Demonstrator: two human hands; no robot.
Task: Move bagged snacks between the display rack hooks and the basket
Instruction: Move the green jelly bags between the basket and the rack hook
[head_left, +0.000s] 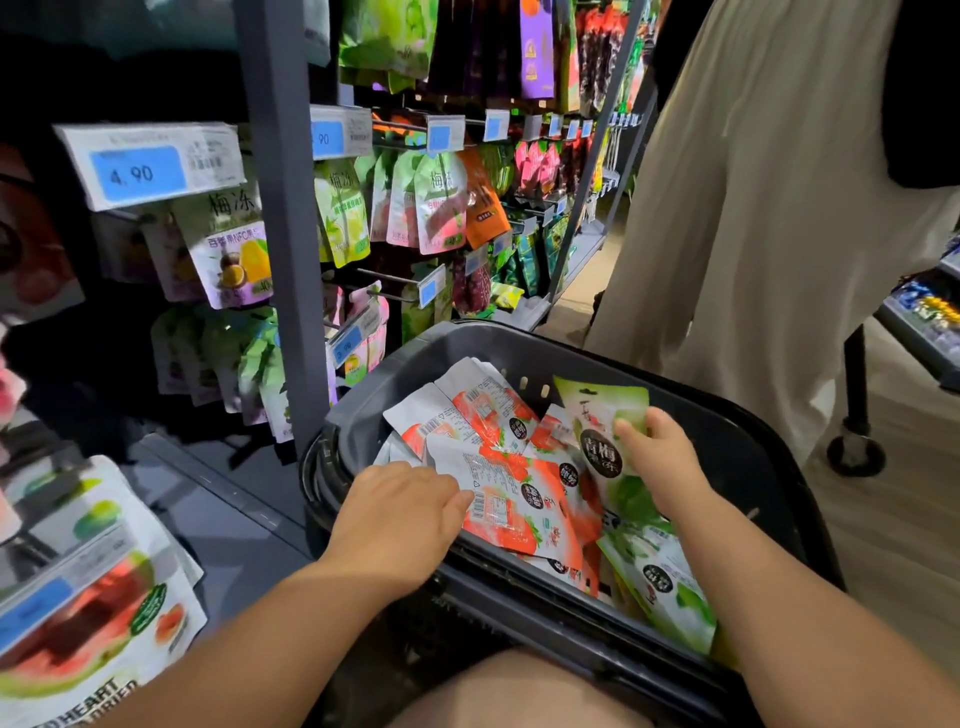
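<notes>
Basket holds the heaped snacks; right hand pinches green bag, left hand lies fingers-together on red bag; advise lifting 1 bag by its top edge, pile steadied, hole squared to hook.

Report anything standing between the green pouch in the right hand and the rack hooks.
Nothing visible blocks it. The green pouch lies atop the strawberry pouches, with the right hand pinching its upper edge. Only the basket rim lies toward the hooks.
</notes>
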